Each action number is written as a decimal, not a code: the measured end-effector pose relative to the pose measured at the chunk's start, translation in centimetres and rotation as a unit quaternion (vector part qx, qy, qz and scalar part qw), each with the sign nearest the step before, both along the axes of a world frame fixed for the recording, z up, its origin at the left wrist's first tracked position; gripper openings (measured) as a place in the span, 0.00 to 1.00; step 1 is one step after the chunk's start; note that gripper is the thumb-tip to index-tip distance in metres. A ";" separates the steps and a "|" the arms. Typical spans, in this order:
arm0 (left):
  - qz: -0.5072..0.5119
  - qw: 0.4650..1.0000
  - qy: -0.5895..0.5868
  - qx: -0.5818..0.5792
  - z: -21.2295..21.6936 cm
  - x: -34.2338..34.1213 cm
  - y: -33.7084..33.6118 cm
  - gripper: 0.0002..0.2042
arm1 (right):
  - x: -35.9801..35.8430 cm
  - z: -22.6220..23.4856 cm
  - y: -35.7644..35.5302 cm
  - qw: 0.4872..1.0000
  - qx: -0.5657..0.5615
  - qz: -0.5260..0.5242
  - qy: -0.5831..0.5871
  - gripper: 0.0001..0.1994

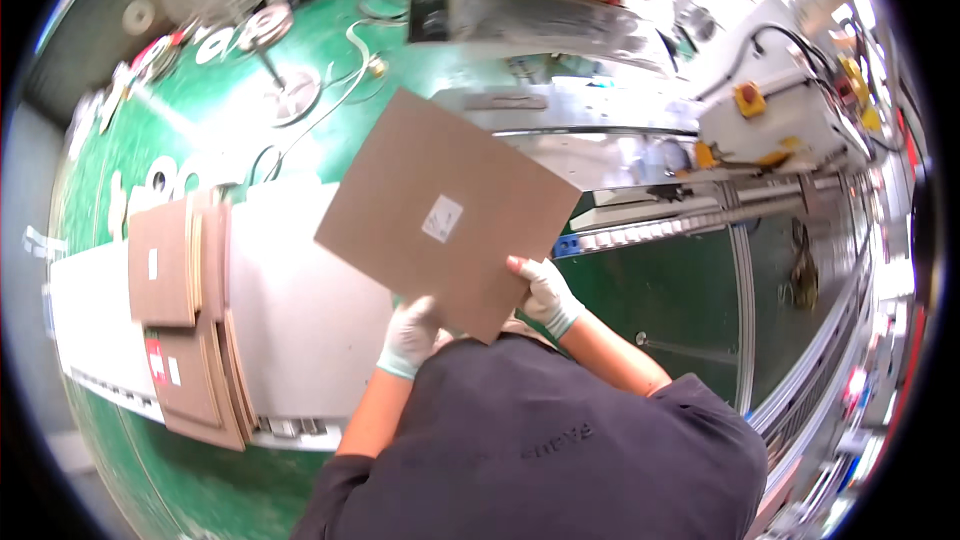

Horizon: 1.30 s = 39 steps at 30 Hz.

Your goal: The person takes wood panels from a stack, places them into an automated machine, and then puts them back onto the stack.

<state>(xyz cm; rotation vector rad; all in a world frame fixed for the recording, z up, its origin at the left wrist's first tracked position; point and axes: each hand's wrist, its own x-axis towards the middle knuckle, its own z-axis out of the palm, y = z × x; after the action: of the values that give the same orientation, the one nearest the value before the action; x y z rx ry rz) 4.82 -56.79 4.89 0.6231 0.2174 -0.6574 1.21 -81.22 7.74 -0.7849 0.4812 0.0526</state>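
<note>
A flat brown cardboard box [400, 170] with a white label [442, 218] on its upper face is held up in front of my body, turned at an angle. My left hand [410, 333], in a white glove, grips its near left edge. On its near right edge is my right hand [545, 292], gloved too, with the thumb on top and the other fingers hidden underneath. To my left, several similar flat cardboard boxes [162, 265] lie stacked on a white table [300, 310].
A long metal machine with a rail [660, 230] runs to my right. Its white housing carries a yellow-and-red emergency stop button [748, 98]. A standing fan [290, 98] and loose cables [345, 80] are on the green floor ahead.
</note>
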 end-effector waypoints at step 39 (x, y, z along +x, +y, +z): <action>-0.099 0.330 -0.727 0.594 -1.0 14.8 -29.3 0.23 | -7.4 -4.8 -18.9 0.804 0.245 -0.526 0.128 0.14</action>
<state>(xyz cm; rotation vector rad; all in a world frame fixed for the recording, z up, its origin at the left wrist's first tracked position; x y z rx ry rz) 19.66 -86.05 3.90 2.4868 -1.3031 0.2506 -6.21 -100.08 2.95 0.0872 1.0628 -0.7419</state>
